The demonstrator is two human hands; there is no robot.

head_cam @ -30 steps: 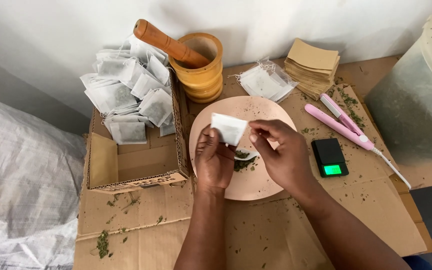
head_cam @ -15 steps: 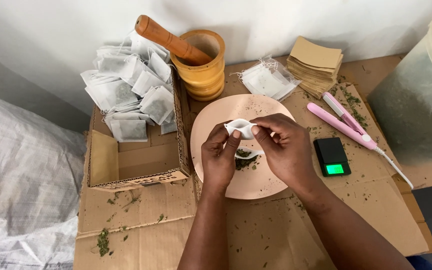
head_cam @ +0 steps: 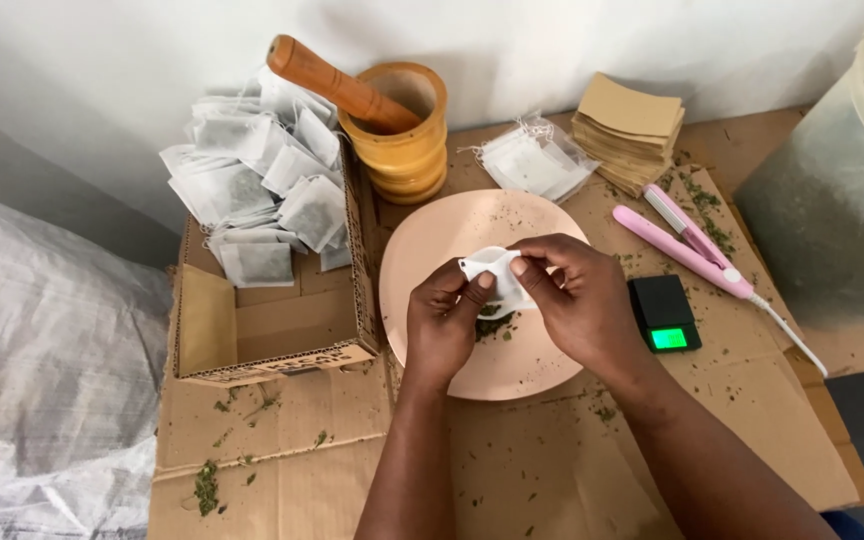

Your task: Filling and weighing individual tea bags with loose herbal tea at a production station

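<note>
Head view: both hands were over the pink plate (head_cam: 432, 245), working one small white filter bag (head_cam: 497, 275). Left hand (head_cam: 442, 325) pinched the bag's left edge between thumb and fingers; right hand (head_cam: 577, 300) gripped its right edge. Bag mouth was pulled open into a pouch, sitting lower and closer to the plate than half a second earlier. A second earlier it was flat and held up square. So the bag went from flat to opened, which reads as ready to take the dried green herb (head_cam: 492, 326) lying on the plate just under it.

The white scoop visible by the herb half a second earlier was now hidden behind the bag.

Unchanged: wooden mortar (head_cam: 404, 140) with pestle (head_cam: 337, 85), cardboard box (head_cam: 272, 320) of filled bags, pocket scale (head_cam: 663, 312), pink sealer (head_cam: 687, 245), stack of brown envelopes (head_cam: 627, 130).
</note>
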